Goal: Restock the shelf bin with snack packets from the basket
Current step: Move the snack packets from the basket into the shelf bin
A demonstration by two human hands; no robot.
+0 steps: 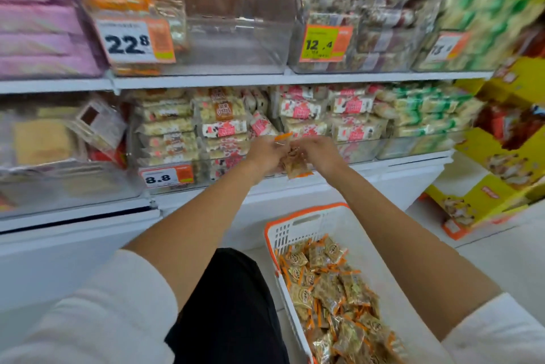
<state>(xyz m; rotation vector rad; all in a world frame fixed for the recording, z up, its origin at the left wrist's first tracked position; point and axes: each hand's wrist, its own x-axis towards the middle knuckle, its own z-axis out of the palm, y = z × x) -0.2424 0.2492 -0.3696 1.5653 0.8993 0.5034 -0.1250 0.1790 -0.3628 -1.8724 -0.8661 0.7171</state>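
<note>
So the left hand (264, 153) and right hand (320, 154) were both up by the lower shelf (383, 169), fingers curled round one small bunch of snack packets (295, 163) held between them. Loads more packets lay in the white basket (308, 210) on the floor (501, 260). The clear shelf bin (233, 42) with the 22.8 tag (134, 40) sat up top.

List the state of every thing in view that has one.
Left hand, gripping held packets.
Right hand, gripping the same bunch.
Basket, partly full of loose packets.
Upper clear bin, mostly empty, few packets at its left.
</note>
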